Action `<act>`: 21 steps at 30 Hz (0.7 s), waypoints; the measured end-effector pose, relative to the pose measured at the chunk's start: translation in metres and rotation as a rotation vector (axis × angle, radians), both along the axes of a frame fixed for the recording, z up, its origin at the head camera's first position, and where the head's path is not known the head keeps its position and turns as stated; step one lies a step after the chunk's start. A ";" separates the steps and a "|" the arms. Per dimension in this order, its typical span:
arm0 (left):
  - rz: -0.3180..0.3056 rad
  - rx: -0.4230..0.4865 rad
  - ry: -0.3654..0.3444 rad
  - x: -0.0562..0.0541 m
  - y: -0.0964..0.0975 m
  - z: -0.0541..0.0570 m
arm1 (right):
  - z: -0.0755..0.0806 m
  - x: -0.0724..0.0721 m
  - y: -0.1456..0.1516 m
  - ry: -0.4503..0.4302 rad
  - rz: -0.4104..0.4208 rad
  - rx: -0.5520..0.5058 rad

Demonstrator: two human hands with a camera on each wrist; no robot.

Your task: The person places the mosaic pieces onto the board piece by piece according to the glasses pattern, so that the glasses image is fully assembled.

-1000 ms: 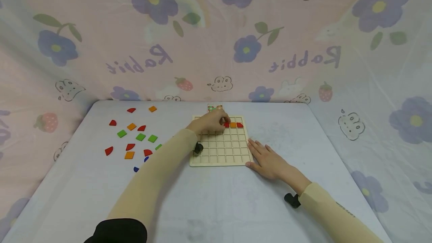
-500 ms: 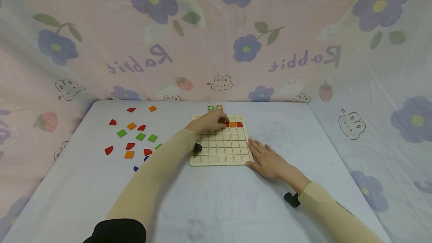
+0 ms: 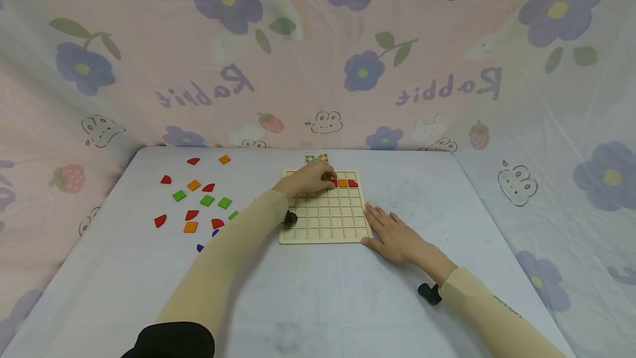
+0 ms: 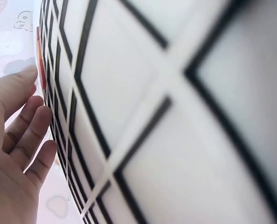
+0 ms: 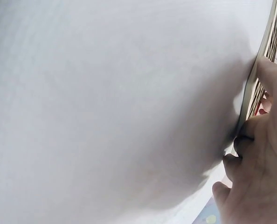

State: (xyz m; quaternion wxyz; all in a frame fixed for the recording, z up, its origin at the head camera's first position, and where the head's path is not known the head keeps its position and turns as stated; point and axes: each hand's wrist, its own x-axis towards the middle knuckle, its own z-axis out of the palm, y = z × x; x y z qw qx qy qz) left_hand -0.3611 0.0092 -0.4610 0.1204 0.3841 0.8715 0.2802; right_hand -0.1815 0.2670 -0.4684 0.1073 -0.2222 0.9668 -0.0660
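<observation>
A pale wooden grid board [image 3: 328,220] lies in the middle of the table, with a row of an orange square tile [image 3: 343,183] and a red quarter-round tile [image 3: 353,183] near its far edge. My left hand [image 3: 309,177] reaches over the board's far left part. Its thumb and index finger pinch a red tile [image 3: 334,183] at the left end of that row; the fingers partly cover it. In the left wrist view the other fingers of the left hand [image 4: 22,135] are loosely bent. Flat beside the board's right edge rests my right hand [image 3: 395,236], fingers extended, thumb at the near corner.
Left of the board, loose tiles lie scattered: several red quarter-rounds [image 3: 160,220], orange squares [image 3: 191,227], green squares [image 3: 206,200] and blue pieces [image 3: 200,247], some beside the left sleeve. A small patterned card [image 3: 317,157] sits behind the board. A printed cloth [image 3: 298,70] hangs at the back.
The left fingertips have shifted very slightly at the red tile, lowering a little over it. The right hand and the board stay where they were.
</observation>
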 end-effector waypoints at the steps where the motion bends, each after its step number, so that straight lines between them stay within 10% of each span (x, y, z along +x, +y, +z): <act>1: 0.009 -0.001 -0.001 0.000 -0.001 0.001 | 0.000 0.000 0.000 0.000 0.000 -0.001; 21: 0.220 0.004 0.030 -0.015 -0.102 0.020 | 0.000 0.000 -0.002 0.001 -0.011 0.006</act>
